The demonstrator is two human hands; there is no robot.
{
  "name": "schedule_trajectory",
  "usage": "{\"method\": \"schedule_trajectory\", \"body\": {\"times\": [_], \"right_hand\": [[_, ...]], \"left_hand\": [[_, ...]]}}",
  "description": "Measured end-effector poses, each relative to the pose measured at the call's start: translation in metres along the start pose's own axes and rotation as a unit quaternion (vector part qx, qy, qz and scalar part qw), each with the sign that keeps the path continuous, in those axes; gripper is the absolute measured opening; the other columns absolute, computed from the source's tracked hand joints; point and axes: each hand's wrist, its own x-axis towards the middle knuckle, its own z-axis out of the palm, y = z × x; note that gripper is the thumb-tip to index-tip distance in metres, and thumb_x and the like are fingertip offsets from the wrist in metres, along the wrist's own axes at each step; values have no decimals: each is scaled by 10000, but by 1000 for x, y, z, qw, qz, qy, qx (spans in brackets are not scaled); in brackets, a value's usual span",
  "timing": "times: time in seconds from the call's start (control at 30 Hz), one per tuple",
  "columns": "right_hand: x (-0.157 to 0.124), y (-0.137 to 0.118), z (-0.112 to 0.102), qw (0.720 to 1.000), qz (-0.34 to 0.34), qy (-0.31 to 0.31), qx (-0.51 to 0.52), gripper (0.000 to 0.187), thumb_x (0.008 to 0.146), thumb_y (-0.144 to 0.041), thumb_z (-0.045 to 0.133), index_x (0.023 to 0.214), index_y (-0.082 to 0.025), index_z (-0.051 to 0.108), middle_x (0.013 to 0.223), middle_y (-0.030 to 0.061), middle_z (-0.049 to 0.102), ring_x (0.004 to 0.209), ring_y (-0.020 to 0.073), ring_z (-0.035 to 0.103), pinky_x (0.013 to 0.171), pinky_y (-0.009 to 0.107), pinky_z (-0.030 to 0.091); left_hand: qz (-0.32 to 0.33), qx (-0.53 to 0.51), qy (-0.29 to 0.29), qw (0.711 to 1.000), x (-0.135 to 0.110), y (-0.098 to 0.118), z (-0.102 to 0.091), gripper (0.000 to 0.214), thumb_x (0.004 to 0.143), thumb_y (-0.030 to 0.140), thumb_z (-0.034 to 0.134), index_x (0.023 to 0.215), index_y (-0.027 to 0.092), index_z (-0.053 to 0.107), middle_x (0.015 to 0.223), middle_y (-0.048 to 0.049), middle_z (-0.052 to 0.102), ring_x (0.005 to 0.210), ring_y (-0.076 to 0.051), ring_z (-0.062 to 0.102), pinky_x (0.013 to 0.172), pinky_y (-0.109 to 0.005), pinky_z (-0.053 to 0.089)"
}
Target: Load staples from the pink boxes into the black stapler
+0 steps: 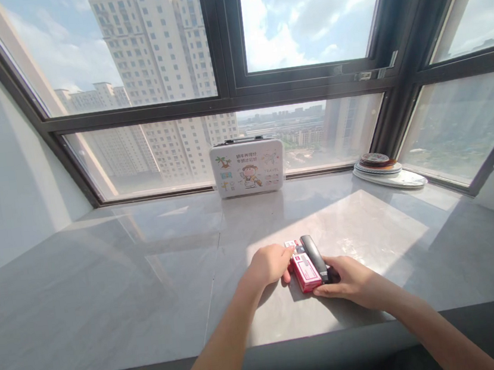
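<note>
A small red-pink box (pixel 305 269) lies on the grey stone window ledge (pixel 151 281), with a black oblong object (pixel 315 256) pressed along its right side. My left hand (pixel 269 264) is curled against the box's left edge, fingers closed on it. From the right, my right hand (pixel 353 280) grips the near end of the black object and the box's corner, fingers bent around them. Both things rest on the ledge in a patch of sunlight.
A white tin case (pixel 248 168) with cartoon prints stands upright against the window at the back. A stack of round plates (pixel 384 171) sits at the back right corner. A white wall bounds the left; the ledge's front edge is close to me.
</note>
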Motion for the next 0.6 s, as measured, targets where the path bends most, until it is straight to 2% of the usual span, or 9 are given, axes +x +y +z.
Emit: {"method": "schedule_trajectory", "body": {"times": [0.1,0.2,0.33,0.43,0.5,0.6], "right_hand": [[-13,26,-38,998,53,32,-9,463,753,-480,807,1097,-177,743,873,42,733,795,234,627,698,279,445],[-27,42,-72,990,111,91,-15,477,619,-492,876,967,-183,769,803,52,726,749,246,632,669,286,460],[-39,51,-99,985,142,99,-6,490,539,-527,900,863,-184,771,762,70,718,727,268,641,632,295,463],[-43,63,-107,986,140,87,-1,538,548,-555,895,925,-190,778,733,61,700,698,259,626,607,294,445],[-47,79,-112,987,142,77,-11,658,593,-578,881,1109,-190,754,674,23,648,625,219,574,563,282,401],[-62,109,-122,987,138,71,-26,925,711,-620,825,1461,-168,526,631,-44,533,560,178,483,521,272,334]], "left_hand": [[6,1,-9,1000,41,31,25,683,1052,540,267,591,213,649,630,-61,710,753,-213,669,857,-320,489],[14,3,-14,1000,75,65,48,663,1053,520,272,648,194,684,667,-83,727,798,-225,678,915,-343,488],[21,14,-12,1000,102,96,69,627,1056,496,283,713,180,702,653,-89,721,813,-235,681,995,-380,456],[23,24,-4,999,107,103,77,637,1059,513,277,714,188,703,629,-81,706,810,-236,686,1034,-398,424],[20,30,10,999,104,99,76,673,1064,540,239,721,196,705,637,-79,704,805,-233,688,1046,-405,413],[10,44,56,997,90,79,65,654,1061,545,225,803,202,719,788,-107,744,880,-250,688,1034,-418,415]]}}
